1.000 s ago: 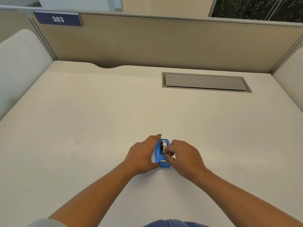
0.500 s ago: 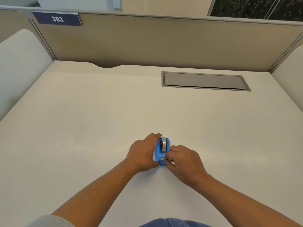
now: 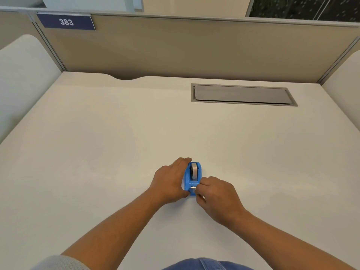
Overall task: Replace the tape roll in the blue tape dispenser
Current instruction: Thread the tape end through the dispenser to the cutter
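Note:
The small blue tape dispenser (image 3: 189, 180) stands on the white desk (image 3: 116, 143), its cutter end toward me. A tape roll (image 3: 194, 171) sits upright in its cradle. My left hand (image 3: 167, 182) wraps the dispenser's left side, fingers over the far top edge, thumb at the near end. My right hand (image 3: 216, 195) is at the near right, its thumb and forefinger pinched together at the metal cutter; what they pinch is too small to make out, perhaps the tape's end.
A grey cable hatch (image 3: 243, 94) is set into the desk at the back right. A beige partition (image 3: 194, 51) with a "383" plate (image 3: 66, 22) closes the far side, with white side screens left and right.
My right hand has slid from beside the roll toward me, down to the cutter end. The left hand has kept its hold and the dispenser has stayed put.

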The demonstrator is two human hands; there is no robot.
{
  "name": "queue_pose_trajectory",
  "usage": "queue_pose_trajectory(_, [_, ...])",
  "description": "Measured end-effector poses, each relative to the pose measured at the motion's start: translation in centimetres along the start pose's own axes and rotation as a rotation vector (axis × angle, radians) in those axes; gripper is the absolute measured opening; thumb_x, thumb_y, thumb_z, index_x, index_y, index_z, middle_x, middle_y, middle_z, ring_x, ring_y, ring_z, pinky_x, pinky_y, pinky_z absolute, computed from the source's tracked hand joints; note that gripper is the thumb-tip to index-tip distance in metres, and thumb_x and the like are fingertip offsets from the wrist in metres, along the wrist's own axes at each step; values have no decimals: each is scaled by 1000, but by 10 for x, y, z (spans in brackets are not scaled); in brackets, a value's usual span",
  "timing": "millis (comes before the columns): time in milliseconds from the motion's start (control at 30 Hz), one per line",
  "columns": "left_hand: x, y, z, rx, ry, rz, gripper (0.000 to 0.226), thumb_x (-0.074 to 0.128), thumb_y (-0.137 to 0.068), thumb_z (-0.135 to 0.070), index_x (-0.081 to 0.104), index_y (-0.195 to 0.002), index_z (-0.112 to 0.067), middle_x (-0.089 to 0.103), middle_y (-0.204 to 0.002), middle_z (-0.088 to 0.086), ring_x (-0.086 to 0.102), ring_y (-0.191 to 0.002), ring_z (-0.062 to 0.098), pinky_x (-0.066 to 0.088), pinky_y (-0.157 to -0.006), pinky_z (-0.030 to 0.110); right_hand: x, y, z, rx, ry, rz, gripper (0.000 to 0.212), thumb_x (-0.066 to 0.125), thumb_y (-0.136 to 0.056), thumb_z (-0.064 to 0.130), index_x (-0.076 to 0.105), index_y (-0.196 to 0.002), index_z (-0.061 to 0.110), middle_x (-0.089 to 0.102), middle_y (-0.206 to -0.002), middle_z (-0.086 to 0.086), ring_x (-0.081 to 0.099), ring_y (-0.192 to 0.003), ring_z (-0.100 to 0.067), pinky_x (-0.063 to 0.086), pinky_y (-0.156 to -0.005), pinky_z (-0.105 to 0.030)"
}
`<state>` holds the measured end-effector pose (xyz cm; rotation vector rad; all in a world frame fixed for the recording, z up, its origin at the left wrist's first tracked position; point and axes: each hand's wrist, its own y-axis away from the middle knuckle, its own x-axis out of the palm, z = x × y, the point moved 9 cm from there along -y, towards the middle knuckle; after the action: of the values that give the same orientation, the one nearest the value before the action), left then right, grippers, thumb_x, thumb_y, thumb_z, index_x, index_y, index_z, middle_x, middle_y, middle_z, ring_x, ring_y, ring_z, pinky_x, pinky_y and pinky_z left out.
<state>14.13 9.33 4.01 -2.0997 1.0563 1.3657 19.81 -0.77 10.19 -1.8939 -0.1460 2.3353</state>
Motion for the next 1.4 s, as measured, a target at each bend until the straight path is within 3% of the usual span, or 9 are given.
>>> queue_pose_trajectory(300, [0,0,0,-7,11,-9,100,79,-60,-53,26,-141,-31,50,-139,-8,63,-103,20,51,-82,33,16,-4,-3,8,-13,75,14,82,-69,12,69,-69,15,61,-61,-1,53,-49,-18,36,-40,-26])
queue_pose_trajectory(400, [-1,1,0,-3,19,-14,98,79,-60,-52,27,-141,-31,50,-138,-8,63,-102,20,51,-80,33,26,0,-13,84,-60,121,3,71,-83,17,72,-85,18,65,-78,0,57,-66,-20,45,-51,-31])
queue_pose_trajectory(500, [-2,2,0,5,13,-21,98,79,-60,-51,26,-140,-31,51,-137,-8,63,-100,20,51,-79,33,35,10,-26,213,-207,162,10,62,-86,20,69,-92,24,60,-90,6,55,-81,-16,47,-65,-27])
queue_pose_trajectory(667, [0,2,0,3,5,-14,100,80,-58,-49,24,-140,-32,51,-137,-7,63,-100,20,51,-79,32,39,24,-41,394,-432,117,27,69,-74,13,48,-76,30,54,-80,10,54,-72,-11,50,-63,-26])
queue_pose_trajectory(900, [0,2,-1,-3,23,-9,99,80,-60,-50,26,-141,-30,50,-138,-7,63,-101,20,51,-80,32,44,24,-49,577,-724,51,33,73,-69,19,54,-94,31,61,-95,14,63,-79,-11,50,-64,-15])
queue_pose_trajectory(1033, [-2,2,-2,-5,54,-20,96,78,-62,-55,30,-141,-29,52,-136,-7,64,-101,21,47,-77,29,31,16,-38,394,-438,11,32,73,-77,32,62,-106,34,58,-99,19,53,-75,-3,39,-63,-9])
queue_pose_trajectory(1100, [-2,3,-2,0,50,-25,96,78,-62,-56,30,-140,-29,52,-136,-7,64,-101,21,49,-78,30,23,10,-31,319,-330,-19,21,72,-80,32,69,-101,31,61,-94,14,52,-76,-5,38,-63,-11])
queue_pose_trajectory(1200, [-2,2,-2,0,41,-22,98,80,-61,-54,29,-141,-29,51,-137,-8,63,-103,20,50,-80,31,14,3,-22,229,-204,-67,7,75,-80,24,74,-87,25,65,-83,8,59,-74,-14,48,-56,-26])
queue_pose_trajectory(1400, [-1,2,-1,-3,40,-26,99,79,-61,-56,28,-141,-29,50,-139,-7,63,-105,20,51,-82,33,3,4,-7,52,-90,-147,10,83,-72,16,74,-75,16,66,-70,1,59,-59,-19,49,-42,-31])
